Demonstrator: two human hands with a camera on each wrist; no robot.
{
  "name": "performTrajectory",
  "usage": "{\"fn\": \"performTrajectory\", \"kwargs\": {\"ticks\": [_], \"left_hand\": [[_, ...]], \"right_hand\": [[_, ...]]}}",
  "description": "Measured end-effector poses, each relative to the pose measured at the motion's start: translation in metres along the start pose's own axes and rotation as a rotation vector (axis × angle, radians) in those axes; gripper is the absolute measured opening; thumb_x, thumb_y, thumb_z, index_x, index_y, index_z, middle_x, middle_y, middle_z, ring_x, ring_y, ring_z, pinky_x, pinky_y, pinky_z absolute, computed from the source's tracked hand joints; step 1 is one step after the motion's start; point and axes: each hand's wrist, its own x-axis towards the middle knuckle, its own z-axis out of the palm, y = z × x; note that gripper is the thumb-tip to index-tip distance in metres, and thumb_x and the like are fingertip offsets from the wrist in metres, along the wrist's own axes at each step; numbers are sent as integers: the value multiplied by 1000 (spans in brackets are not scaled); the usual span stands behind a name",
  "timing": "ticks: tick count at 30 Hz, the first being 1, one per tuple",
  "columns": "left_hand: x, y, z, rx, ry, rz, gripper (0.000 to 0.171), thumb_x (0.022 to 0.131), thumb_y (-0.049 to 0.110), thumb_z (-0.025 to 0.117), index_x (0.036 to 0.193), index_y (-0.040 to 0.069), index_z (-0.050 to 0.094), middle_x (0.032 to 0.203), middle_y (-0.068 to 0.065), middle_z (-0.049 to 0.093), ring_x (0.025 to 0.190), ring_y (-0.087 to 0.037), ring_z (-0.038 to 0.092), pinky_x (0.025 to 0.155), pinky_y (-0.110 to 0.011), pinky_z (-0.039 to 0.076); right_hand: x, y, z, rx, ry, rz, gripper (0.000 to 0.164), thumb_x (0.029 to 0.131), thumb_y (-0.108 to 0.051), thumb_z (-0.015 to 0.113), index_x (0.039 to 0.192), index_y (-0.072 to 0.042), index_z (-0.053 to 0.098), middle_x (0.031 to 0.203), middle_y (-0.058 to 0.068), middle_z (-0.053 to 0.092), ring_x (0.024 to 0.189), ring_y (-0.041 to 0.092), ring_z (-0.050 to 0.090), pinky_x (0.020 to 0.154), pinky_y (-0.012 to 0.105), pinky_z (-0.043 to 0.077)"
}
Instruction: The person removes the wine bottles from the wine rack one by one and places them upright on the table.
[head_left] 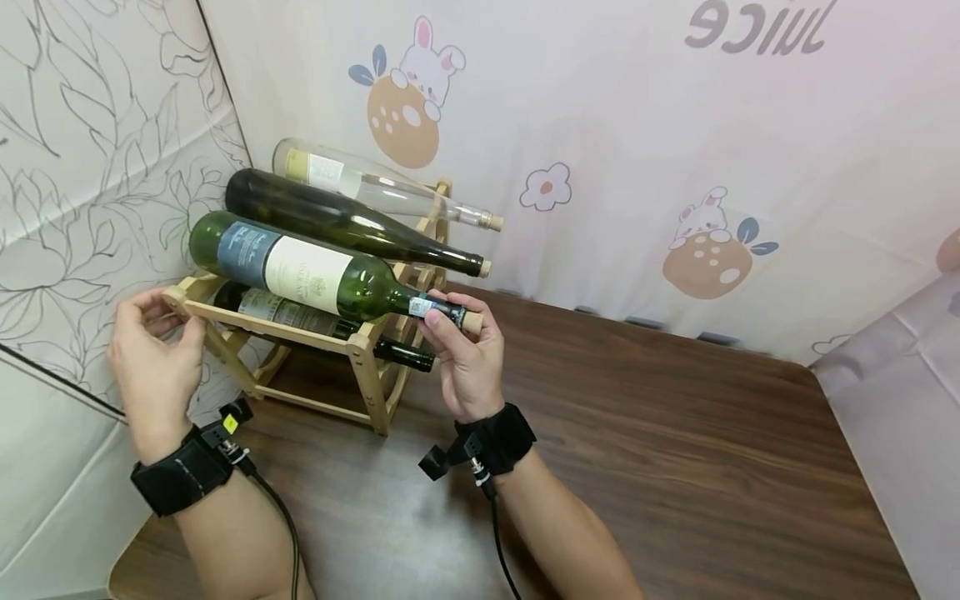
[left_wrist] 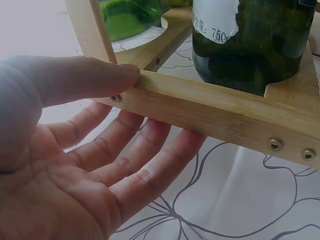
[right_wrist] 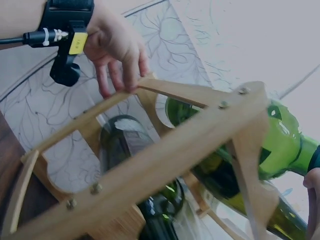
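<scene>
Two hands at a wooden rack (head_left: 367, 379) of bottles, seen from the head and from both wrists. The right hand (head_left: 471, 358) grasps the green bottle (head_left: 369, 287) by its neck, the thumb laid on the near side just short of the cork (head_left: 472, 322). This bottle lies along the near side of the rack's upper level, its base toward the left hand and its neck reaching past the right end of the frame; its label (head_left: 309, 271) is part blue, part white. The left hand (head_left: 156, 354) grips the rack's left end: in the left wrist view the thumb presses on top of a wooden bar (left_wrist: 220, 107) while the fingertips meet its lower edge. Behind the green bottle, on the same level, lie a dark bottle (head_left: 330, 218) and, farthest back, a clear bottle (head_left: 390, 193), both corked and with their necks also toward the right. On the level beneath lies a lower bottle (head_left: 283, 308), partly hidden by the front rail, its dark neck jutting out under the right hand. The rack stands on a brown table (head_left: 675, 450), beside a cloth (head_left: 67, 192) with line-drawn flowers and in front of a pale curtain (head_left: 600, 100) printed with rabbits. Each wrist wears a black strap; in the right wrist view only a sliver of the right hand shows, at the edge
</scene>
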Motion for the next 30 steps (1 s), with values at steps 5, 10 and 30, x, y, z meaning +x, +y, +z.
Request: {"fn": "performTrajectory", "kwargs": {"ticks": [5, 10, 30], "left_hand": [[1, 1, 1, -11, 8, 3, 47, 98, 17, 67, 143, 26, 58, 128, 18, 63, 94, 14, 54, 85, -7, 45], [3, 1, 2, -31, 6, 5, 46, 97, 17, 68, 142, 27, 59, 123, 24, 61, 94, 14, 54, 83, -7, 46], [1, 0, 2, -62, 41, 28, 44, 96, 15, 68, 138, 27, 61, 111, 32, 56, 91, 15, 55, 88, -8, 46]], "right_hand": [[-1, -13, -11, 13, -33, -50, 38, 92, 20, 60, 109, -12, 72, 116, 8, 75, 105, 18, 75, 86, 23, 65], [-2, -25, -20, 31, -60, -72, 31, 90, 10, 73, 111, -13, 72, 118, 8, 75, 107, 19, 74, 87, 24, 65], [-8, -80, -57, 123, -264, -156, 28, 92, 8, 74, 117, -7, 72, 123, 14, 76, 116, 25, 75, 92, 29, 65]]}}
